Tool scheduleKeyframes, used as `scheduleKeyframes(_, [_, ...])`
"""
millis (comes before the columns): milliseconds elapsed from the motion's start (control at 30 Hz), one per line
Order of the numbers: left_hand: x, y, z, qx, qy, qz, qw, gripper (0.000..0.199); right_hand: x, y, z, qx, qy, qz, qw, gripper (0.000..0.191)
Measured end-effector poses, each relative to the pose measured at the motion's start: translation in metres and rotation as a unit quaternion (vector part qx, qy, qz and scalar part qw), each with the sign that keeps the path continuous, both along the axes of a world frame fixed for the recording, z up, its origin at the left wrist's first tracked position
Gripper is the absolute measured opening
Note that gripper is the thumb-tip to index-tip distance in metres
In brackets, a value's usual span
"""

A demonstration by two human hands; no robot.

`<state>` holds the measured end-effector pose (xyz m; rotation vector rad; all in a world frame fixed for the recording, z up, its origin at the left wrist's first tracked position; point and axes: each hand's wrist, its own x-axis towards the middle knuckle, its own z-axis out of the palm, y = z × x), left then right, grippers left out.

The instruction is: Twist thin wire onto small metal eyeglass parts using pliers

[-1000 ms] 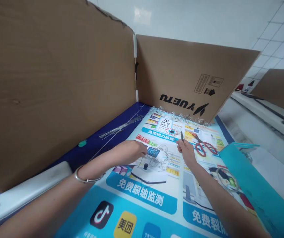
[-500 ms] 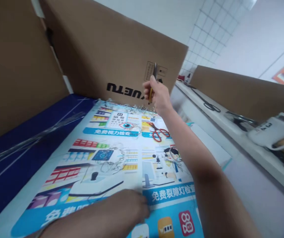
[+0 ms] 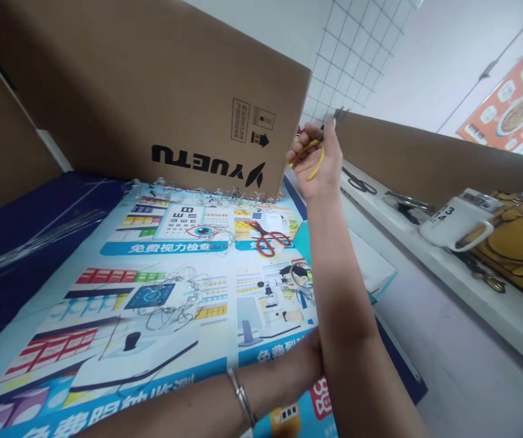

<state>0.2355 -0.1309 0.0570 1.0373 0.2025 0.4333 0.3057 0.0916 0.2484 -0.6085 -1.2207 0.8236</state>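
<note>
Two yellow handles (image 3: 319, 163) in right fingers (image 3: 309, 135)

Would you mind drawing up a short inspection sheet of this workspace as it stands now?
Surface: printed eye-test poster lying on dark blue cloth.
Job's things: tangled wire loops on the poster; more wire along the cardboard's lower edge; red-handled scissors on the poster.
Clutter: white mug and yellow bag on a white shelf.
Hands: right hand raised, gripping a yellow-handled tool; left hand low on the poster, partly hidden by the right forearm.
Cables: nothing seen.
Surroundings: upright cardboard sheet, white tiled wall, orange food poster.
</note>
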Motion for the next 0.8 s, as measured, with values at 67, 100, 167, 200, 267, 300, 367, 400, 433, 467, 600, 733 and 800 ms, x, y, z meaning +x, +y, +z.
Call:
scheduleKeyframes(67, [0.006,0.019,0.007,-0.027,-0.056,0.039,0.997,0.03,0.008,0.0,-0.006,-0.019,0.016,-0.018,1.0,0.045])
scheduleKeyframes(100, [0.007,0.029,0.01,-0.016,-0.075,0.037,0.996,0.035,0.011,-0.001,-0.009,-0.034,0.012,-0.027,0.999,0.045])
scheduleKeyframes(167, [0.006,0.047,0.012,0.025,-0.08,0.054,0.995,0.046,0.017,-0.006,-0.015,-0.074,-0.017,-0.03,0.997,0.049])
scheduleKeyframes(200, [0.004,0.053,0.011,0.063,-0.066,0.069,0.993,0.044,0.02,-0.01,-0.017,-0.096,-0.038,-0.026,0.994,0.052])
scheduleKeyframes(267, [-0.002,0.057,0.007,0.195,-0.012,0.097,0.976,0.034,0.027,-0.02,-0.02,-0.135,-0.078,-0.018,0.988,0.058])
scheduleKeyframes(300, [-0.006,0.055,0.003,0.291,0.017,0.109,0.95,0.031,0.031,-0.025,-0.02,-0.15,-0.094,-0.018,0.984,0.059])
scheduleKeyframes(367, [-0.015,0.045,-0.004,0.463,0.042,0.068,0.882,0.031,0.038,-0.036,-0.02,-0.162,-0.116,-0.024,0.98,0.056])
scheduleKeyframes(400, [-0.02,0.038,-0.008,0.536,0.026,0.017,0.844,0.034,0.041,-0.041,-0.02,-0.163,-0.121,-0.028,0.979,0.053])
scheduleKeyframes(433, [-0.024,0.03,-0.012,0.59,0.008,-0.033,0.807,0.037,0.044,-0.045,-0.02,-0.162,-0.124,-0.033,0.978,0.051])
scheduleKeyframes(467, [-0.027,0.022,-0.015,0.631,-0.009,-0.073,0.773,0.04,0.047,-0.048,-0.02,-0.162,-0.125,-0.037,0.978,0.049])
scheduleKeyframes(600, [-0.032,0.001,-0.023,0.687,-0.03,-0.154,0.709,0.056,0.054,-0.057,-0.029,-0.163,-0.128,-0.038,0.977,0.047])
scheduleKeyframes(733, [-0.02,0.003,-0.021,0.715,-0.023,-0.149,0.682,0.06,0.057,-0.062,-0.042,-0.154,-0.128,-0.019,0.98,0.044])
scheduleKeyframes(800, [-0.009,0.011,-0.022,0.73,-0.012,-0.141,0.668,0.063,0.059,-0.065,-0.044,-0.152,-0.131,-0.018,0.98,0.043])
